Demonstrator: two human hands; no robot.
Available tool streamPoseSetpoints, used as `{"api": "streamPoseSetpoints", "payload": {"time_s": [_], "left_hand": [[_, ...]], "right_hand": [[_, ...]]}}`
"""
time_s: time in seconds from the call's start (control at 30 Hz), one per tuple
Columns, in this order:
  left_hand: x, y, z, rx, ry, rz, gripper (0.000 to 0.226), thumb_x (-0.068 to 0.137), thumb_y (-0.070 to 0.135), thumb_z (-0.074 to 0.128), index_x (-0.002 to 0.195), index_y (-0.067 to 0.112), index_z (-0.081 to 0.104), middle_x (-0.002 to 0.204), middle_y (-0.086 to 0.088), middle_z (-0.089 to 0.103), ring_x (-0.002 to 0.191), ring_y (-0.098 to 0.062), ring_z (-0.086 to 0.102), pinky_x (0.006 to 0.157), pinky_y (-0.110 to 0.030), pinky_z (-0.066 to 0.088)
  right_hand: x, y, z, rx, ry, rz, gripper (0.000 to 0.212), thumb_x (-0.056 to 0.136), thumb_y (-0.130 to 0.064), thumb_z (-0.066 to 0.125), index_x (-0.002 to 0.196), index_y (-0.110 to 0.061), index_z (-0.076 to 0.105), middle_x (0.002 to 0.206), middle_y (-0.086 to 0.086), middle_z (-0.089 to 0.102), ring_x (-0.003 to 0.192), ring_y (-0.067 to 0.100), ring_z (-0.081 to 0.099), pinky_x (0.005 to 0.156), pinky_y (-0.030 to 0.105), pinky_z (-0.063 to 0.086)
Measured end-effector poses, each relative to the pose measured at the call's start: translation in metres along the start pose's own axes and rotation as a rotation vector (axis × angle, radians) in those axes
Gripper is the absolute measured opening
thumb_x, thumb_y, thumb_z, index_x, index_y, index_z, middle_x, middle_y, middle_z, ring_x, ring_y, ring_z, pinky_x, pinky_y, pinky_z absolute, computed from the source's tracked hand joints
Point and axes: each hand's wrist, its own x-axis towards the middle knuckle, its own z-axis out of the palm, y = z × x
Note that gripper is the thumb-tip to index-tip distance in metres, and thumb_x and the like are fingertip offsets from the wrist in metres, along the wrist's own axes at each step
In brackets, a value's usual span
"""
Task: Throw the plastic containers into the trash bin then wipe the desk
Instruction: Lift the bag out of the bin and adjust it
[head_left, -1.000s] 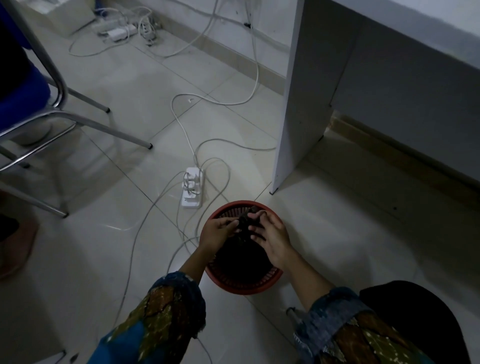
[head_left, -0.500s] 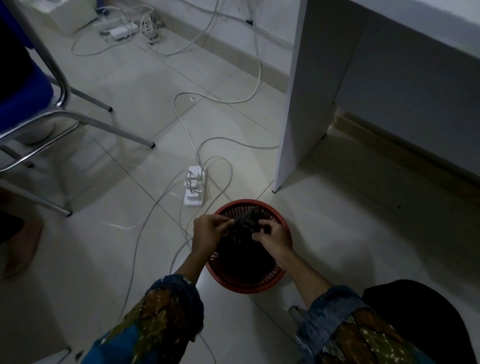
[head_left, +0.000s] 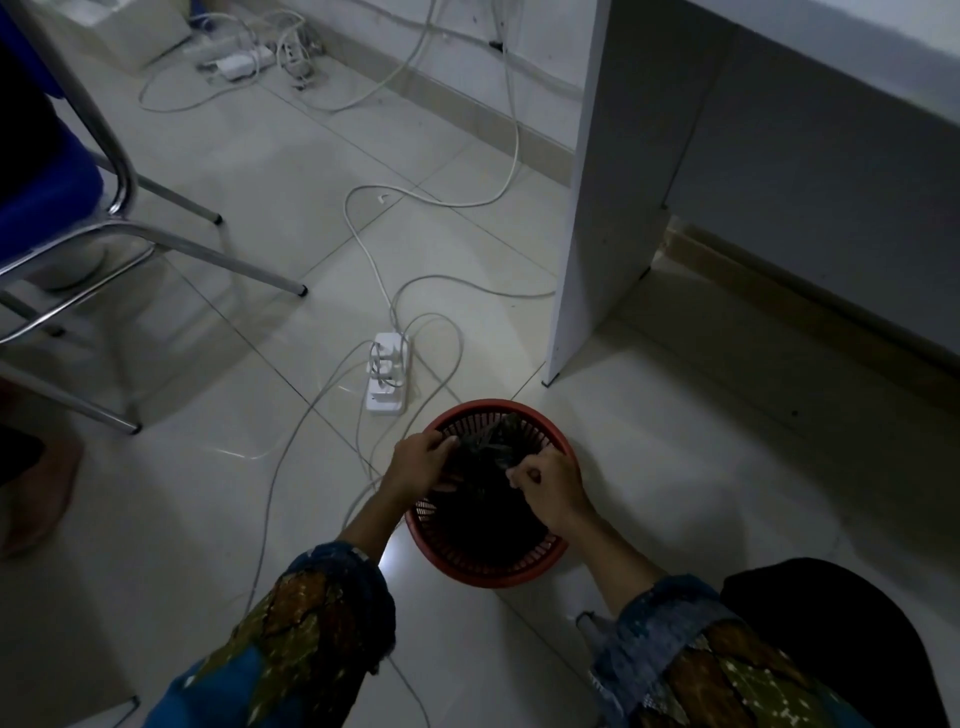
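Both hands (head_left: 422, 462) farther apart now.

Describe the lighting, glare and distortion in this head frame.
Head view: dim and underexposed; the black plastic bag inside the red mesh trash bin loses detail; a small glare spot on the pale floor tile; wide-angle bending tilts the white desk panel.

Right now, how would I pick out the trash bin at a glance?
Find the white desk panel standing on the tiled floor; the trash bin sits just in front of its foot. It is round, red and slotted, with a dark bag gripped by both hands, unlike the white power strip beside it.
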Motion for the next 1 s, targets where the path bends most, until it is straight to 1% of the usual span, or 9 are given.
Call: {"api": "streamPoseSetpoints", "payload": {"time_s": [0.1, 0.17, 0.27, 0.37, 0.47, 0.57, 0.73, 0.83, 1.0], "left_hand": [[-0.005, 0.008, 0.003, -0.379, -0.092, -0.169, 0.018, 0.096, 0.015, 0.05, 0.097, -0.002, 0.056, 0.083, -0.017, 0.063, 0.052, -0.012, 0.068, 0.049, -0.021, 0.056], [-0.004, 0.008, 0.004, -0.465, -0.07, -0.194, 0.017, 0.093, 0.014, 0.055, 0.092, -0.003, 0.058, 0.08, -0.017, 0.063, 0.057, -0.015, 0.067, 0.05, -0.02, 0.056], [-0.001, 0.002, 0.004, -0.341, 0.004, -0.117, 0.03, 0.089, 0.018, 0.061, 0.095, -0.011, 0.063, 0.084, -0.016, 0.064, 0.072, -0.017, 0.064, 0.054, -0.013, 0.054], [0.0, 0.001, 0.006, -0.185, 0.025, -0.005, 0.031, 0.089, 0.021, 0.062, 0.09, -0.01, 0.065, 0.083, -0.016, 0.064, 0.071, -0.015, 0.062, 0.056, -0.012, 0.052], [0.0, 0.004, 0.007, -0.022, 0.025, 0.061, 0.028, 0.09, 0.025, 0.06, 0.088, -0.001, 0.069, 0.084, -0.013, 0.068, 0.076, -0.02, 0.064, 0.072, -0.028, 0.052], [-0.001, 0.006, 0.007, 0.087, 0.008, 0.1, 0.024, 0.09, 0.027, 0.06, 0.086, 0.006, 0.071, 0.085, -0.01, 0.07, 0.08, -0.02, 0.065, 0.076, -0.032, 0.051], [-0.003, 0.013, 0.006, 0.286, -0.059, 0.184, 0.023, 0.09, 0.027, 0.06, 0.077, 0.01, 0.068, 0.073, -0.002, 0.064, 0.065, -0.007, 0.056, 0.059, -0.016, 0.041], [-0.005, 0.016, 0.007, 0.321, -0.101, 0.187, 0.025, 0.091, 0.026, 0.058, 0.081, 0.006, 0.069, 0.079, -0.006, 0.067, 0.068, -0.008, 0.058, 0.06, -0.015, 0.041], [-0.013, 0.022, 0.006, -0.019, -0.169, 0.1, 0.024, 0.092, 0.009, 0.046, 0.101, 0.003, 0.068, 0.099, -0.01, 0.068, 0.089, -0.019, 0.065, 0.073, -0.02, 0.053]], "right_hand": [[0.001, 0.001, -0.002, -0.081, 0.048, -0.102, 0.025, 0.096, -0.018, 0.049, 0.09, -0.001, 0.066, 0.104, 0.009, 0.051, 0.095, 0.021, 0.052, 0.085, 0.032, 0.045], [-0.002, -0.001, -0.001, -0.184, 0.143, -0.192, 0.028, 0.096, -0.023, 0.048, 0.09, -0.002, 0.066, 0.105, 0.008, 0.053, 0.093, 0.022, 0.053, 0.079, 0.033, 0.046], [-0.007, -0.004, 0.0, -0.254, 0.168, -0.342, 0.028, 0.093, -0.027, 0.054, 0.086, -0.003, 0.067, 0.105, 0.007, 0.053, 0.089, 0.02, 0.055, 0.075, 0.03, 0.048], [-0.009, -0.004, -0.003, -0.202, 0.035, -0.413, 0.027, 0.089, -0.025, 0.062, 0.084, 0.0, 0.07, 0.124, 0.007, 0.048, 0.104, 0.018, 0.052, 0.085, 0.021, 0.042], [-0.008, -0.001, -0.002, -0.143, -0.069, -0.385, 0.022, 0.085, -0.024, 0.068, 0.087, -0.004, 0.074, 0.154, 0.003, 0.024, 0.128, 0.019, 0.041, 0.101, 0.016, 0.029], [-0.006, -0.002, 0.003, -0.032, -0.138, -0.325, 0.02, 0.081, -0.021, 0.072, 0.09, -0.003, 0.075, 0.16, -0.002, 0.008, 0.137, 0.016, 0.036, 0.107, 0.016, 0.025], [-0.001, -0.013, 0.009, 0.111, -0.167, -0.295, 0.018, 0.081, -0.01, 0.071, 0.093, 0.004, 0.073, 0.151, 0.005, 0.036, 0.13, 0.018, 0.047, 0.107, 0.023, 0.036], [-0.001, -0.017, 0.011, 0.24, -0.138, -0.236, 0.019, 0.084, -0.006, 0.067, 0.1, 0.003, 0.072, 0.13, 0.009, 0.06, 0.112, 0.012, 0.059, 0.096, 0.014, 0.045], [0.0, -0.021, 0.007, 0.36, -0.003, -0.021, 0.029, 0.084, -0.007, 0.067, 0.111, 0.004, 0.066, 0.117, 0.014, 0.067, 0.108, 0.02, 0.062, 0.089, 0.016, 0.044]]}}
